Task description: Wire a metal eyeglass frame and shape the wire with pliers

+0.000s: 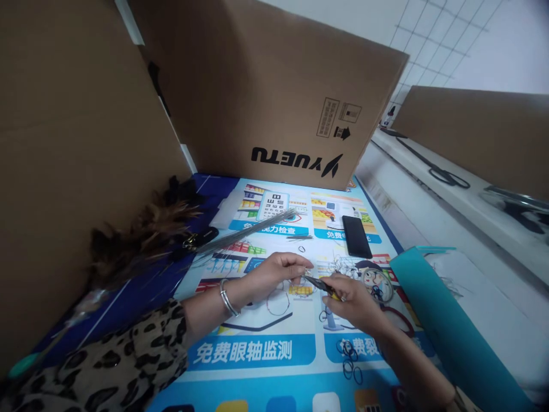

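Note:
My right hand [354, 300] grips a pair of pliers [317, 283] with dark jaws and yellow on the handles. The jaws point left, close to the fingertips of my left hand [285, 272]. Thumb and forefinger of that hand are pinched together, and whatever lies between them is too small to make out. Beyond my hands lies a bundle of thin straight wires [249, 230], with a few short wires [299, 237] beside it. A small dark ring [302, 249] is just past my left fingers. Several black rings [351, 361] lie nearer to me, below my right hand.
A black phone [357, 236] lies at the right on the printed table cover [257, 372]. A teal-edged box [454, 320] stands at far right. Dark brown feathers [141, 240] lie left. Large cardboard panels [274, 86] wall the back and left. Scissors [446, 174] rest on the right-hand ledge.

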Demonstrator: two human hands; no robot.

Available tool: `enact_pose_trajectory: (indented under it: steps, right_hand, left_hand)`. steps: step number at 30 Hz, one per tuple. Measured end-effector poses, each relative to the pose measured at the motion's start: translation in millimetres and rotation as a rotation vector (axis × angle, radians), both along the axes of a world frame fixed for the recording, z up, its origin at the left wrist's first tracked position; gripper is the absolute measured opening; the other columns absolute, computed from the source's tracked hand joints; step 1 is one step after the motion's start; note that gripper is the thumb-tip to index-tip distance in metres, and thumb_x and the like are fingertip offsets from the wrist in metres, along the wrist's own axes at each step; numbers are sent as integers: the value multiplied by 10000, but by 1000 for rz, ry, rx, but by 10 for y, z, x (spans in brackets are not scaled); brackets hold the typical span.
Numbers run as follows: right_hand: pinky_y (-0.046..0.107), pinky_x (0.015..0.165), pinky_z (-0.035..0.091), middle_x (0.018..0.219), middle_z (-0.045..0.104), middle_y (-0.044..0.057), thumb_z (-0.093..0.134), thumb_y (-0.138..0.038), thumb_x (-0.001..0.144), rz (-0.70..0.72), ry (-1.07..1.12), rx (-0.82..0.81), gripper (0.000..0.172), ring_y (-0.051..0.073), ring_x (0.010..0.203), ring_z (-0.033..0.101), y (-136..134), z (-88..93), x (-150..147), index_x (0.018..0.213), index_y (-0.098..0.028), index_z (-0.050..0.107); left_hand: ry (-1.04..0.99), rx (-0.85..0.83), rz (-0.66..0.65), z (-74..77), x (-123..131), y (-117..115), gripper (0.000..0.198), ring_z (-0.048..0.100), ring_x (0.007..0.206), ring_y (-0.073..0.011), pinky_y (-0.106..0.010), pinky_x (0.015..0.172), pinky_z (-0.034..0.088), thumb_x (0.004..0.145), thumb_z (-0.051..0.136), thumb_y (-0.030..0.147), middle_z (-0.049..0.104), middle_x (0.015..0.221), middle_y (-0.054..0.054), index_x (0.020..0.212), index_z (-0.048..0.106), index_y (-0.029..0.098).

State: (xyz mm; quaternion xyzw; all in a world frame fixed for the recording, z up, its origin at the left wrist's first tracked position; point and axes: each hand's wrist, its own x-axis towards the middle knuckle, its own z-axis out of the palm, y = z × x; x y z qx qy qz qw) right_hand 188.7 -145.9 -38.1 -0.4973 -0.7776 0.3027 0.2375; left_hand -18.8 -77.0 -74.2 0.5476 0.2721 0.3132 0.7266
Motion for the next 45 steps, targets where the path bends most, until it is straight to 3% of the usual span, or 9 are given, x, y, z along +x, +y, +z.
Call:
enact_pose_trajectory:
  steps: [12,18,24,35,45]
  right_hand:
    - [238,614,422,774,590,0,553,-213,749,7,148,-204,233,146,702,539,5,-104,-16,950,-176,666]
    - [245,594,420,809,591,23,529,-241,781,-152,-114,-12,232,163,717,542,-104,18,-44,984,-192,629]
    - [341,764,462,1021,615,108,539,-313,781,-319,-333,214,352,244,936,555,-183,-39,-124,1093,-162,601]
    - [325,744,484,1028,642,92,471,-256,821,-340,-387,236,327,228,910,599,-173,-83,-169,1114,-173,593]
    - [315,720,467,967,620,90,495,-282,812,-364,-395,218,324,235,915,561,-227,14,-293,1100,-162,584]
  left_hand:
    - [122,137,53,70,9,-41,188,477,573,-98,-229,585,378,758,612,317,574,637,0,838,666,156]
    - [267,406,253,96,7,-33,164,506,644,-115,-233,612,398,795,561,285,576,706,-16,780,653,149]
    - [384,643,338,43,44,-68,138,550,709,-138,-248,670,411,794,539,200,607,723,-26,755,667,169]
    - [405,631,329,45,60,-92,145,543,653,-128,-238,633,411,788,531,202,605,690,-11,710,650,176]
    - [507,732,440,21,56,-75,120,533,646,-129,-236,609,393,744,532,140,587,671,-10,688,633,173]
